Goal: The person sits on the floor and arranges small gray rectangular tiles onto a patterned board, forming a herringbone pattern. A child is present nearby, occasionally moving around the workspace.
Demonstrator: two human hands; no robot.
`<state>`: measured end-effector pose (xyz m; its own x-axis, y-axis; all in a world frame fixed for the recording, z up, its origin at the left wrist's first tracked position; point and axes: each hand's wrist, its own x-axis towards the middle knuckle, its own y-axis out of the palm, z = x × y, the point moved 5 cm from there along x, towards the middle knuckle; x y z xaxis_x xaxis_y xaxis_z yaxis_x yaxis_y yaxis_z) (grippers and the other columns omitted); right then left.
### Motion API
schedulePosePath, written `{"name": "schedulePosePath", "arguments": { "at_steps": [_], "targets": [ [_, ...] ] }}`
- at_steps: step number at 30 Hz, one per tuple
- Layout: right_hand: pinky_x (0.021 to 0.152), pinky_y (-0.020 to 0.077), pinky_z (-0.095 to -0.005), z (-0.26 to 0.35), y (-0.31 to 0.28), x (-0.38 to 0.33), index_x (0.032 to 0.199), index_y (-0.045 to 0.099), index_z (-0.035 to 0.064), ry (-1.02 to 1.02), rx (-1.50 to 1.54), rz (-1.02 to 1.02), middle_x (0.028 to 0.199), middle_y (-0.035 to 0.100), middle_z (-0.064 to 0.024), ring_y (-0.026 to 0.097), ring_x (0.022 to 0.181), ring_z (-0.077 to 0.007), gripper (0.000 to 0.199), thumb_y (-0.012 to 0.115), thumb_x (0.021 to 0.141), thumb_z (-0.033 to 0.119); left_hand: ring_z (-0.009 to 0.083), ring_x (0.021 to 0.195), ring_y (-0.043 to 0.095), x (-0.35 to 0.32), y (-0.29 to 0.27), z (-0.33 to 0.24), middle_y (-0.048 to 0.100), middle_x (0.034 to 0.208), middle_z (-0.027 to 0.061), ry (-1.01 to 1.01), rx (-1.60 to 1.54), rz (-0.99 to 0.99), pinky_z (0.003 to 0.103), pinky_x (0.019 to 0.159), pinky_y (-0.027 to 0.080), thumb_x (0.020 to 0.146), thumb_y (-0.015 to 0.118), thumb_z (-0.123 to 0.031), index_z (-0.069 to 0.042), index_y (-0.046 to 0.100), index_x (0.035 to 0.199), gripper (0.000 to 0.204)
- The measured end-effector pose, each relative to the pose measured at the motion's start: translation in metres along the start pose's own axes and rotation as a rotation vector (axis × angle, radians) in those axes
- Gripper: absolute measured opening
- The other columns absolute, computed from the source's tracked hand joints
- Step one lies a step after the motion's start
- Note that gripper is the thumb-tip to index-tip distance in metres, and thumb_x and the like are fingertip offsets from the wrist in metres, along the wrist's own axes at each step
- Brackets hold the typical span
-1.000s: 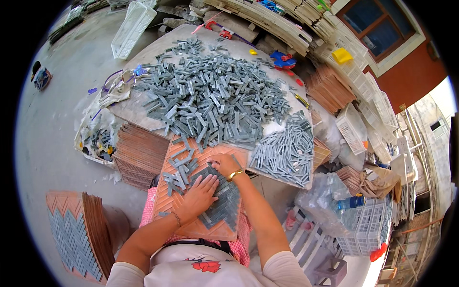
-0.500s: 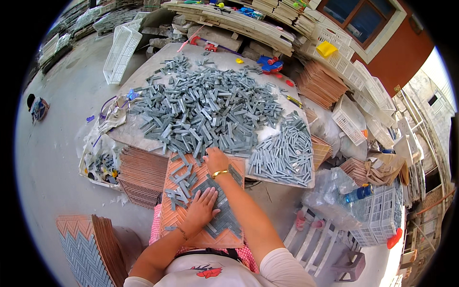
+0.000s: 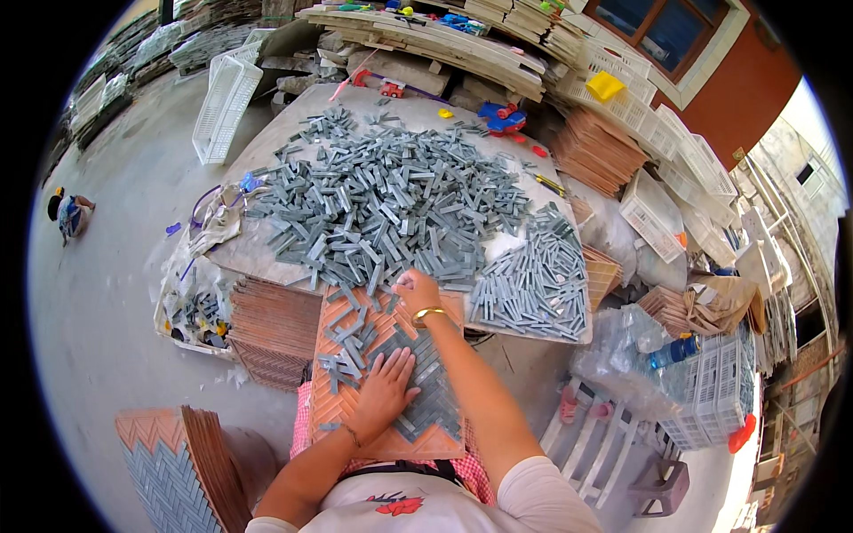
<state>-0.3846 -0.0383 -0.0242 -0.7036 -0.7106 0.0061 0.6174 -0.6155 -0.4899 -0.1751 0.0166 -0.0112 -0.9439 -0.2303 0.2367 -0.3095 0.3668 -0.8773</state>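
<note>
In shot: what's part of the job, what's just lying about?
Part of the job, by the look of it:
left hand, on the laid grey strips
right hand
orange herringbone tray
loose strip pile

Apparently just lying about:
red toy truck
blue bottle
pink sandals
stool

This looks like a workshop in an open yard: bare concrete floor [image 3: 133, 266] spreads out at nine o'clock, and a building's red wall [image 3: 743, 93] with a window [image 3: 662, 35] stands between one and two. Bulk material shows the trade: grey strips [image 3: 382, 195] heaped on the counter [image 3: 251, 255] toward twelve, stacked orange-brown trays [image 3: 275, 324] at eight, planks [image 3: 444, 75] at twelve, and plastic crates [image 3: 706, 404] at four.
</note>
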Motion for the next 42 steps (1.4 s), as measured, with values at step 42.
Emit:
{"name": "schedulePosePath", "arguments": {
  "at_steps": [42],
  "targets": [
    [0.067, 0.0484, -0.0396, 0.024, 0.018, -0.087, 0.077, 0.058, 0.0048, -0.532, -0.487, 0.048, 0.080, 0.058, -0.0109, 0.059, 0.078, -0.0301, 0.008, 0.063, 0.071, 0.007, 0.0292, 0.130, 0.036, -0.016, -0.021, 0.032, 0.041, 0.138, 0.0171, -0.196, 0.096, -0.118, 0.048, 0.108, 0.022, 0.081, 0.062, -0.023, 0.004, 0.043, 0.130, 0.059]
  ]
}}
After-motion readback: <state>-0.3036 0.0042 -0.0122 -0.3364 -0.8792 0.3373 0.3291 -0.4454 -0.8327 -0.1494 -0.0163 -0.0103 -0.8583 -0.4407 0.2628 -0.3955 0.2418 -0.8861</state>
